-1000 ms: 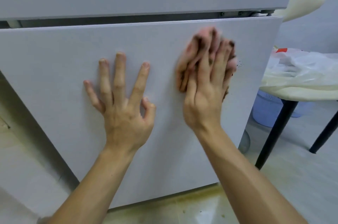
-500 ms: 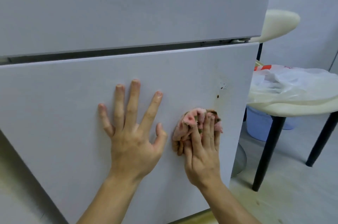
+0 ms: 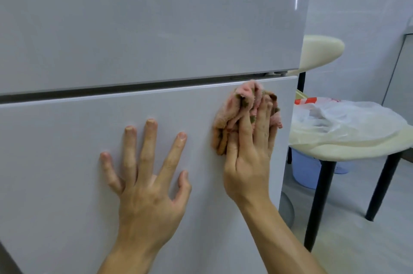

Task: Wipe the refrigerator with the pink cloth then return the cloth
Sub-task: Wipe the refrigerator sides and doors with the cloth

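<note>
Head view.

Refrigerator [image 3: 156,27]: pale grey, two doors seen, parted by a dark horizontal gap [image 3: 111,91]. The lower door [image 3: 55,162] is shown closed.

Pink cloth [image 3: 234,106]: bunched, stained with brown and green patches. It is pressed against the lower door at its upper right corner, its top fold reaching the gap, its right side near the door's right edge.

Right hand [image 3: 248,162]: laid over the cloth, fingers nearly straight and close together, cloth pinned flat to the door under them. The thumb is hidden.

Left hand [image 3: 147,188]: laid flat on the lower door near its middle, fingers spread and straight, nothing held. It is set just beside the cloth, apart from it.

Chair [image 3: 335,150]: cream seat and back, black legs, placed right of the refrigerator. A clear plastic bag [image 3: 348,117] with red print is laid on the seat.

Blue bucket [image 3: 304,168]: on the floor under the seat, partly hidden.
</note>
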`<state>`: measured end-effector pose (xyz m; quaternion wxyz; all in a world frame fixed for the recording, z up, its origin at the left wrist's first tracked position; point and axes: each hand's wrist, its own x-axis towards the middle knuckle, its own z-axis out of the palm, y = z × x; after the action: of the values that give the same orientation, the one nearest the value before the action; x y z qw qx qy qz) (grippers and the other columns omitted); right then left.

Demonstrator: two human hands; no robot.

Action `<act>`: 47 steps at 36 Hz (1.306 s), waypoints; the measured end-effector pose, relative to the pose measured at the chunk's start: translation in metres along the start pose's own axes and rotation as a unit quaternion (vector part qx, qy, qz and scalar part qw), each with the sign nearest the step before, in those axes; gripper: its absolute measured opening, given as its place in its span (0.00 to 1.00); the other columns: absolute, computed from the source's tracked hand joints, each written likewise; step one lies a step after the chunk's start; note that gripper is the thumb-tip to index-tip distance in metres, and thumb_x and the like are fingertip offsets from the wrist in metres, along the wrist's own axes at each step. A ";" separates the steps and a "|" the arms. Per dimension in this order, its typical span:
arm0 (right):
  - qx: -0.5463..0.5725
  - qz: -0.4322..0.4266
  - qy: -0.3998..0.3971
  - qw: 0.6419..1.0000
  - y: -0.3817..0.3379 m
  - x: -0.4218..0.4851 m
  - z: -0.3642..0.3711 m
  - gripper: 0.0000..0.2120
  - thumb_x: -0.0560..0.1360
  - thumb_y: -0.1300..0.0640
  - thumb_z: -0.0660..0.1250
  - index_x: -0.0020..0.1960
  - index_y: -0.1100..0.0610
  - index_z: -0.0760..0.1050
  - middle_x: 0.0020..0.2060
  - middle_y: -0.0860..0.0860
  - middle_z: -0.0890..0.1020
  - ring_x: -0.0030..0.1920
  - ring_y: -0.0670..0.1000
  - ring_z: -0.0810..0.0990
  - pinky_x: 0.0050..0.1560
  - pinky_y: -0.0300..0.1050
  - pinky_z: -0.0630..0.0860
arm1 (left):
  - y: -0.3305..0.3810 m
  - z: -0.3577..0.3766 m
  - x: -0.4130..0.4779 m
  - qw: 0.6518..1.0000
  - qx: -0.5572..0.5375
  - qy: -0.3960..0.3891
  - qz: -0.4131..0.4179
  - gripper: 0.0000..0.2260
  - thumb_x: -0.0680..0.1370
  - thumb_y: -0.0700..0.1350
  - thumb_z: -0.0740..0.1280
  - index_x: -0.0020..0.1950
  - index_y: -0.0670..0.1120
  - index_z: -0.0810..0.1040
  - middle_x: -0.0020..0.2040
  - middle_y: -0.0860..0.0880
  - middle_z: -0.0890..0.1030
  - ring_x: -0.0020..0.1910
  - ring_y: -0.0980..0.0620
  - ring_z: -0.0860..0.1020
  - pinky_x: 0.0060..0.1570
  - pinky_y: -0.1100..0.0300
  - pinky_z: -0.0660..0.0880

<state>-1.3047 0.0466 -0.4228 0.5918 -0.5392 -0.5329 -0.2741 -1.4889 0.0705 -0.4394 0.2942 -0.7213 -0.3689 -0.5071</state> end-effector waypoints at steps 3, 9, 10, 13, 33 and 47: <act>-0.019 -0.004 -0.016 1.000 0.022 -0.053 0.006 0.35 0.84 0.57 0.54 0.86 0.45 0.41 0.86 0.50 0.44 0.85 0.56 0.44 0.84 0.60 0.41 | 0.002 0.001 -0.001 1.000 -0.004 0.005 -0.003 0.30 0.77 0.50 0.70 0.80 0.54 0.70 0.84 0.42 0.58 0.84 0.37 0.52 0.76 0.27 0.46; -0.078 -0.015 -0.091 0.993 0.069 -0.136 -0.002 0.39 0.80 0.56 0.57 0.86 0.47 0.41 0.86 0.50 0.42 0.85 0.53 0.43 0.83 0.58 0.42 | 0.006 0.003 -0.001 1.000 -0.020 0.006 -0.011 0.30 0.77 0.48 0.69 0.80 0.54 0.70 0.84 0.42 0.58 0.84 0.36 0.52 0.76 0.26 0.45; -0.079 -0.016 -0.100 0.992 0.070 -0.134 -0.004 0.39 0.81 0.55 0.56 0.86 0.47 0.41 0.86 0.50 0.42 0.85 0.52 0.43 0.83 0.56 0.41 | 0.006 0.004 0.000 1.000 -0.021 0.005 -0.013 0.30 0.77 0.48 0.69 0.80 0.54 0.70 0.84 0.41 0.58 0.84 0.36 0.52 0.76 0.26 0.45; -0.064 0.012 -0.107 0.992 0.063 -0.118 -0.006 0.37 0.82 0.54 0.55 0.85 0.44 0.40 0.85 0.49 0.40 0.85 0.51 0.42 0.83 0.54 0.37 | 0.008 0.004 -0.001 1.000 -0.017 0.003 -0.016 0.31 0.77 0.48 0.68 0.80 0.55 0.69 0.84 0.41 0.58 0.84 0.35 0.52 0.75 0.25 0.45; -0.038 0.093 -0.025 0.995 0.073 -0.140 0.004 0.36 0.84 0.56 0.53 0.86 0.45 0.39 0.86 0.51 0.42 0.85 0.58 0.45 0.81 0.67 0.48 | 0.013 0.005 0.004 1.000 -0.015 -0.003 -0.017 0.31 0.77 0.50 0.67 0.81 0.56 0.67 0.85 0.43 0.54 0.84 0.34 0.51 0.73 0.23 0.43; 0.011 0.035 0.046 0.998 0.047 0.013 -0.013 0.29 0.87 0.55 0.52 0.85 0.54 0.46 0.83 0.65 0.50 0.84 0.64 0.46 0.82 0.68 0.44 | 0.012 0.004 0.004 1.000 -0.019 -0.006 -0.014 0.32 0.77 0.49 0.68 0.81 0.56 0.67 0.84 0.41 0.55 0.83 0.32 0.52 0.72 0.21 0.45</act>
<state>-1.2542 0.0502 -0.4247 0.6307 -0.5374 -0.4894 -0.2718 -1.4757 0.0677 -0.4373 0.2712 -0.7247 -0.3707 -0.5137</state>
